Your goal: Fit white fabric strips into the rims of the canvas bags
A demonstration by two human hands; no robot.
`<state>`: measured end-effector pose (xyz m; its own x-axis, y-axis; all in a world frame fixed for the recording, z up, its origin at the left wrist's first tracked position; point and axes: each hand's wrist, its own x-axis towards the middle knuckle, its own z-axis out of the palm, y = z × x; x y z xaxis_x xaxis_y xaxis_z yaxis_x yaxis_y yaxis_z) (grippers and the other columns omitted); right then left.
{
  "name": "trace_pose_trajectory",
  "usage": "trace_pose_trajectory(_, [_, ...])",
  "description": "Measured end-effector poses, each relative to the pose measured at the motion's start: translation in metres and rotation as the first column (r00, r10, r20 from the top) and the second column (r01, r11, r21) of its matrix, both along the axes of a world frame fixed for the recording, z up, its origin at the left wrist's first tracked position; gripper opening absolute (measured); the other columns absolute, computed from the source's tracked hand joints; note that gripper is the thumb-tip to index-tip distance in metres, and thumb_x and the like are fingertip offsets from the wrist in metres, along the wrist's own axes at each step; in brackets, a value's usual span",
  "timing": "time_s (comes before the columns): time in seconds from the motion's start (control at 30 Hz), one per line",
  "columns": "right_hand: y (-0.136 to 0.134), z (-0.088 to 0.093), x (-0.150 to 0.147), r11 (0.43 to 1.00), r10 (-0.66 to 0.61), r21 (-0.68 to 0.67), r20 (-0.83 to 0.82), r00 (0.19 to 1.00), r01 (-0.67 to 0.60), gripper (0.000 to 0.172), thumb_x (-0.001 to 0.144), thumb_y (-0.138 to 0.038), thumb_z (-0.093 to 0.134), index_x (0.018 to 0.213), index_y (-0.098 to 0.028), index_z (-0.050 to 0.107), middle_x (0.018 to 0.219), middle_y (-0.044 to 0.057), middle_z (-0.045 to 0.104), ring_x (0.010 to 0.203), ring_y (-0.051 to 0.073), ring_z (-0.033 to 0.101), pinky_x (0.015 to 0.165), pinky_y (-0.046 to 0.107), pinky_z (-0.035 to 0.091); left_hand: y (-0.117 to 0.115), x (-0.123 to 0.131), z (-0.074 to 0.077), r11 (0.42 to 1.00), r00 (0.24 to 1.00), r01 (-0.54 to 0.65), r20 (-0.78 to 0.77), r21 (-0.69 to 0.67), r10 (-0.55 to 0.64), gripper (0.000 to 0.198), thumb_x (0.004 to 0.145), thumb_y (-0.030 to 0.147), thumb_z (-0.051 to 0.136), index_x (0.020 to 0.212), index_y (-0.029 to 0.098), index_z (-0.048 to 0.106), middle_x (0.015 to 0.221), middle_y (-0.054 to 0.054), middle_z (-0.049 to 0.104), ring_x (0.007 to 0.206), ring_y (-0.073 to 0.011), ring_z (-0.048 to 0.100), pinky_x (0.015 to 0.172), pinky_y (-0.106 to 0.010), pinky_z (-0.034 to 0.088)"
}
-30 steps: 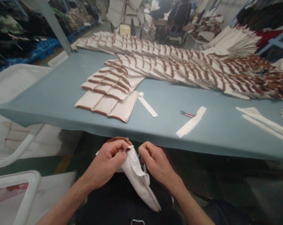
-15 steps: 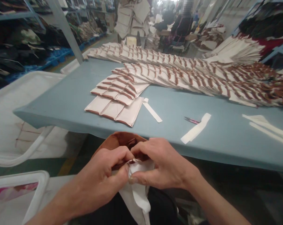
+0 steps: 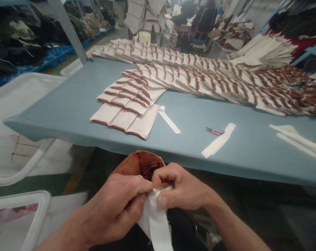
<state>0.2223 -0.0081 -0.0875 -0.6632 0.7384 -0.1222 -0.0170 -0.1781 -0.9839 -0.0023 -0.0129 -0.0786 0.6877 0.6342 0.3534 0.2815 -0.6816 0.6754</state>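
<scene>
Below the table's front edge, both my hands grip one fabric piece (image 3: 144, 164), brown on the outside with a white lining (image 3: 158, 223) that hangs down toward my lap. My left hand (image 3: 121, 205) is closed on the left side of its opening, thumb and fingers pinching the edge. My right hand (image 3: 181, 190) is closed on the right side, thumb pressed on the white lining. The two hands touch over the opening.
The blue-grey table (image 3: 69, 111) carries a fanned stack of flat white pieces with brown edges (image 3: 126, 108), long overlapping rows of them (image 3: 212, 80), white strips (image 3: 218, 141) (image 3: 170, 120) and small pink-handled snips (image 3: 214, 131). White bins (image 3: 22, 216) stand at left. A person sits far behind (image 3: 203, 19).
The brown outside of the piece has come up further between my hands. Both hands have drawn closer together on the opening, and the white lining now hangs straighter below them.
</scene>
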Motion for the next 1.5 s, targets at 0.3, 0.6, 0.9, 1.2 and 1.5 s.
trace_pose_trajectory(0.3, [-0.015,-0.013,-0.004,0.989,-0.073,-0.127,-0.019,0.997,0.07,0.05,0.1,-0.061,0.056,0.072,-0.021,0.046,0.063,-0.007,0.038,0.053,0.008,0.029,0.047,0.022,0.024,0.013,-0.005,-0.033,0.873,0.998,0.056,-0.007,0.485,-0.06,0.024,0.106,0.015,0.036,0.124,0.016,0.052,0.058,0.003,0.054,0.046,-0.0165,0.046,0.047,-0.031,0.033])
trace_pose_trajectory(0.6, [-0.026,0.016,0.008,0.434,-0.316,0.864,0.412,0.854,-0.257,0.031,0.107,-0.01,0.042,0.085,-0.014,0.064,0.074,0.004,0.064,0.067,0.017,0.051,0.065,0.031,0.038,0.002,-0.005,-0.001,0.984,0.999,-0.027,0.013,-0.176,0.03,0.028,0.105,0.016,0.034,0.097,0.022,0.06,0.079,0.002,0.068,0.067,-0.0127,0.065,0.064,-0.022,0.048])
trace_pose_trajectory(0.9, [-0.032,0.013,0.008,0.378,-0.361,0.886,0.407,0.839,-0.267,0.038,0.11,-0.016,0.041,0.077,-0.017,0.06,0.067,0.001,0.06,0.061,0.017,0.047,0.062,0.033,0.034,0.004,0.001,0.01,0.986,0.965,0.16,-0.22,0.055,-0.144,0.044,0.114,0.029,0.03,0.073,0.022,0.043,0.064,0.005,0.053,0.055,-0.0113,0.045,0.056,-0.027,0.032])
trace_pose_trajectory(1.2, [-0.036,0.018,-0.001,0.44,-0.321,0.867,0.397,0.86,-0.236,0.034,0.109,-0.014,0.04,0.08,-0.019,0.057,0.073,0.002,0.066,0.065,0.016,0.053,0.065,0.032,0.038,-0.001,0.0,0.017,0.986,0.964,0.154,-0.208,-0.064,-0.165,0.042,0.113,0.034,0.038,0.075,0.021,0.05,0.066,0.004,0.062,0.058,-0.0105,0.057,0.058,-0.029,0.034])
trace_pose_trajectory(1.5, [-0.035,0.012,-0.013,0.438,-0.248,0.883,0.302,0.92,-0.172,0.034,0.112,-0.02,0.04,0.08,-0.022,0.053,0.069,-0.002,0.064,0.065,0.015,0.056,0.072,0.031,0.042,-0.043,-0.008,0.011,0.895,0.98,-0.083,-0.2,-0.437,-0.007,0.036,0.079,0.002,0.061,0.062,0.019,0.035,0.058,0.007,0.041,0.056,-0.0093,0.036,0.052,-0.026,0.025])
